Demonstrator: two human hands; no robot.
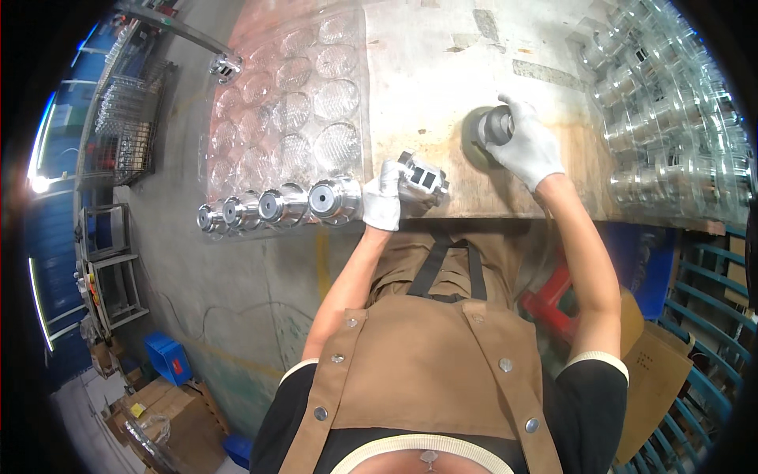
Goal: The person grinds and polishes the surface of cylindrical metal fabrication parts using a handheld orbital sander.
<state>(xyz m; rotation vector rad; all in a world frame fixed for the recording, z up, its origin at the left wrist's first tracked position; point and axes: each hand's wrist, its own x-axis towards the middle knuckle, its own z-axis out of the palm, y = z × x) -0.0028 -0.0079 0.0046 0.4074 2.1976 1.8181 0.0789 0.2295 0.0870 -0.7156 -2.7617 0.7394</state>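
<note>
My left hand, in a white glove, is closed on a shiny metal cylinder with rectangular slots in its side. It holds the part tilted near the table's front edge. Farther right, my gloved right hand is wrapped round a round grey thing with a wider olive rim, on or just above the wooden tabletop. Its exact kind is unclear. Beside my left hand, several similar metal cylinders fill the nearest row of a clear plastic tray.
At the table's right stands a stack of clear trays with metal parts. A metal bar reaches over the far left, near another metal part. Below on the right are a red object and a cardboard box. A wire cage stands left.
</note>
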